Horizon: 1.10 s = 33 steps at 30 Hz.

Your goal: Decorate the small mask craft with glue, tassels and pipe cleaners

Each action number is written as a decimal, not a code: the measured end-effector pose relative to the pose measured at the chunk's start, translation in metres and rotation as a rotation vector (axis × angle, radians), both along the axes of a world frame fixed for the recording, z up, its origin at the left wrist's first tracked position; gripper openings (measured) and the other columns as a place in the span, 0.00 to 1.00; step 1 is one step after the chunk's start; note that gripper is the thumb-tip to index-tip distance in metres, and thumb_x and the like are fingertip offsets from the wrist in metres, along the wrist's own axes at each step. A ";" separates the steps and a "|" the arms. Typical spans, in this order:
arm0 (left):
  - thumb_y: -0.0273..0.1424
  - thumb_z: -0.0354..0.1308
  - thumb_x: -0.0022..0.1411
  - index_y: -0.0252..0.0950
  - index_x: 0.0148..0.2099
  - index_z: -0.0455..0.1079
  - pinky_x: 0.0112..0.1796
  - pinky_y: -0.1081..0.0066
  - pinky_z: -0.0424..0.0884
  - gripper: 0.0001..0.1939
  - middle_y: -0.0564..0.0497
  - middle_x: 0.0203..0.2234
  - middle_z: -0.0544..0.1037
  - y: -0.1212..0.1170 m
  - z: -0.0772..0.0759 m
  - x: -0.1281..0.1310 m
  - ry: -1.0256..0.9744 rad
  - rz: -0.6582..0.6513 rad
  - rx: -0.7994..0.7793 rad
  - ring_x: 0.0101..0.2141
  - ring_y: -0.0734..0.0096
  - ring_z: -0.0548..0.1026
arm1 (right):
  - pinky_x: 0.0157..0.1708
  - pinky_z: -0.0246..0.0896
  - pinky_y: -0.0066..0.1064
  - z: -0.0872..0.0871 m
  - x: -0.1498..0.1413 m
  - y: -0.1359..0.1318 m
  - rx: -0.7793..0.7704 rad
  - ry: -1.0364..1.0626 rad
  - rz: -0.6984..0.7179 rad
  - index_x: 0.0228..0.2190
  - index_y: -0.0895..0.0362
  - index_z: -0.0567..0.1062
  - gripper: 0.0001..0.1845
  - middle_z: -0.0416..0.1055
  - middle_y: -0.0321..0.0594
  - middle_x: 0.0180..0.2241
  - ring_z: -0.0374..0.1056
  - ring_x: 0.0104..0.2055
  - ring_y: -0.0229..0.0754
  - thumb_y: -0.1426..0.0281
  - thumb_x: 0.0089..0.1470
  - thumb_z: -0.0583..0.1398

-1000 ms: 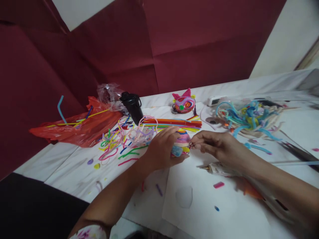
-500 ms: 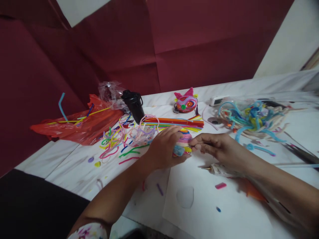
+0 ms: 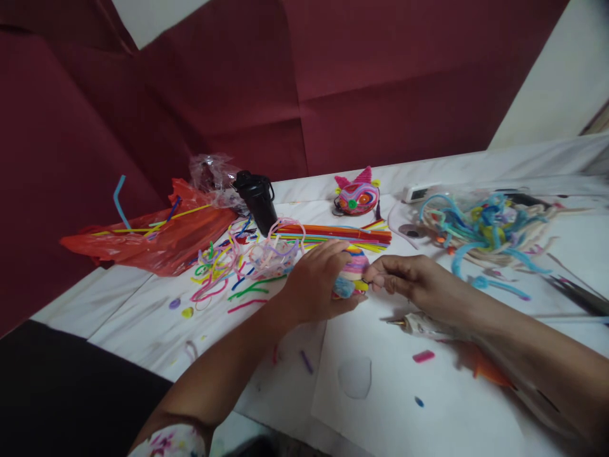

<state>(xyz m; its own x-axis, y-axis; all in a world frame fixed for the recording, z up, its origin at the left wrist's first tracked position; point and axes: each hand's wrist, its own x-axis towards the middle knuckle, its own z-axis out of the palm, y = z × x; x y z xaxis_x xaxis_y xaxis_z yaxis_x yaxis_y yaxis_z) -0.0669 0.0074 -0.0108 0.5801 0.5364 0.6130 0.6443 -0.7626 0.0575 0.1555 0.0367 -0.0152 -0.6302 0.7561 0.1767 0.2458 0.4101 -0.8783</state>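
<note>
My left hand (image 3: pixel 314 285) is wrapped round a small striped ball (image 3: pixel 353 270) wound from coloured pipe cleaners, pink, yellow and blue, held just above the white table (image 3: pixel 118 311). My right hand (image 3: pixel 409 282) pinches a tiny dark piece I cannot make out against the ball's right side. A glue gun (image 3: pixel 419 325) with a metal tip lies on the table under my right forearm.
A finished pink pipe-cleaner figure (image 3: pixel 358 195) stands at the back. Straight coloured pipe cleaners (image 3: pixel 337 235) lie behind my hands, bent offcuts (image 3: pixel 223 270) to the left, a blue and cream tangle (image 3: pixel 480 228) to the right. A black cup (image 3: pixel 257 200) and a red plastic bag (image 3: pixel 152 238) sit at left.
My right hand has closed the small gap and now touches the ball's right side. The left hand keeps its hold. The view shifted slightly.
</note>
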 end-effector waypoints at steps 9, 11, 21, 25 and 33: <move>0.43 0.59 0.59 0.34 0.53 0.58 0.52 0.50 0.70 0.26 0.34 0.52 0.73 0.000 -0.001 0.002 -0.001 0.006 0.056 0.56 0.50 0.70 | 0.33 0.59 0.35 0.001 0.001 0.004 -0.009 0.000 0.072 0.33 0.56 0.71 0.23 0.67 0.39 0.30 0.62 0.32 0.43 0.48 0.59 0.55; 0.43 0.60 0.58 0.34 0.53 0.58 0.52 0.50 0.70 0.26 0.34 0.52 0.73 0.000 -0.001 0.002 -0.002 0.007 0.064 0.55 0.50 0.71 | 0.36 0.61 0.37 -0.001 0.002 0.004 -0.007 0.007 0.074 0.36 0.56 0.71 0.22 0.68 0.40 0.33 0.64 0.35 0.45 0.49 0.60 0.55; 0.41 0.59 0.60 0.37 0.53 0.57 0.52 0.49 0.70 0.24 0.35 0.53 0.72 0.002 -0.002 0.001 -0.004 0.002 0.045 0.57 0.51 0.69 | 0.35 0.65 0.37 0.002 0.002 0.003 0.053 -0.027 0.077 0.33 0.55 0.74 0.17 0.73 0.41 0.32 0.69 0.35 0.48 0.55 0.61 0.55; 0.41 0.59 0.59 0.36 0.53 0.57 0.52 0.50 0.70 0.24 0.35 0.54 0.72 0.002 -0.002 0.001 -0.001 0.004 0.030 0.58 0.51 0.68 | 0.37 0.65 0.37 0.005 0.000 0.003 0.077 -0.033 0.077 0.33 0.55 0.73 0.14 0.73 0.41 0.34 0.69 0.37 0.48 0.59 0.61 0.54; 0.40 0.60 0.59 0.34 0.52 0.59 0.54 0.50 0.69 0.24 0.34 0.53 0.73 0.002 -0.002 0.001 0.001 0.000 0.020 0.56 0.52 0.70 | 0.35 0.62 0.33 0.002 0.001 0.005 0.174 -0.030 0.066 0.36 0.53 0.64 0.04 0.70 0.38 0.33 0.67 0.35 0.43 0.67 0.59 0.54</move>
<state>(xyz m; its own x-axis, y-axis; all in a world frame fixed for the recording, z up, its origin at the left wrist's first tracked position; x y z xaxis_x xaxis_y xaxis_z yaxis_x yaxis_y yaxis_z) -0.0656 0.0099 -0.0127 0.5809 0.5242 0.6227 0.6443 -0.7636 0.0418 0.1560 0.0419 -0.0130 -0.6846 0.6725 0.2814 0.2382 0.5712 -0.7855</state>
